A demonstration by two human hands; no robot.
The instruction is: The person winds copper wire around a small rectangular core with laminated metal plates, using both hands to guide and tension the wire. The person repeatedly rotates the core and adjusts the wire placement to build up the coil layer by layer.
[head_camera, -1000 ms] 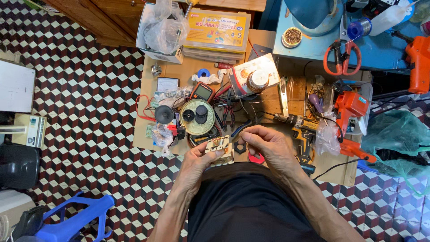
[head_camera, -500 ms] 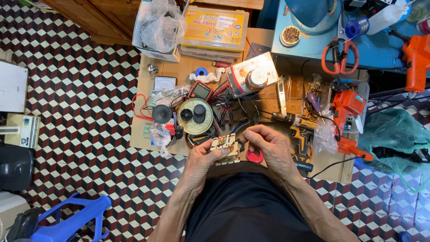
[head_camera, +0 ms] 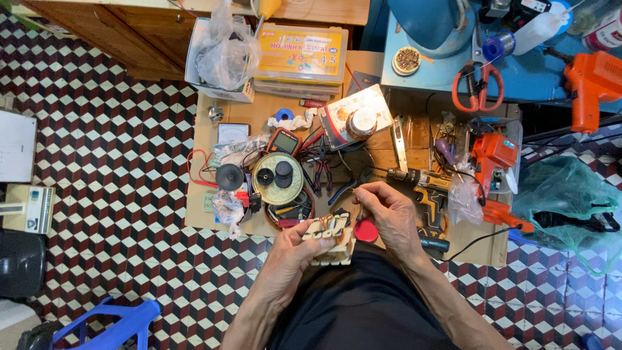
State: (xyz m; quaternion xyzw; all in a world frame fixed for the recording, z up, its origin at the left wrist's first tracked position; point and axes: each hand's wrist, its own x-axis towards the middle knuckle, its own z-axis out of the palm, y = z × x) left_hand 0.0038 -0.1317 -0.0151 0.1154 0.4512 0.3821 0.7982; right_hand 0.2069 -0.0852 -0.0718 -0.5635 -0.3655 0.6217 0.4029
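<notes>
Both forearms are bare from the elbows down, with no sleeves reaching into view. The left hand [head_camera: 295, 249] and right hand [head_camera: 389, 217] wear no gloves, and no rings, watch or bands can be made out on fingers or wrists. The arms look lean, with sinews and veins showing along them. Below the hands, the lap and torso are covered in plain black cloth, smooth and unpatterned; whether it is a shirt, an apron or trousers cannot be told from above.
</notes>
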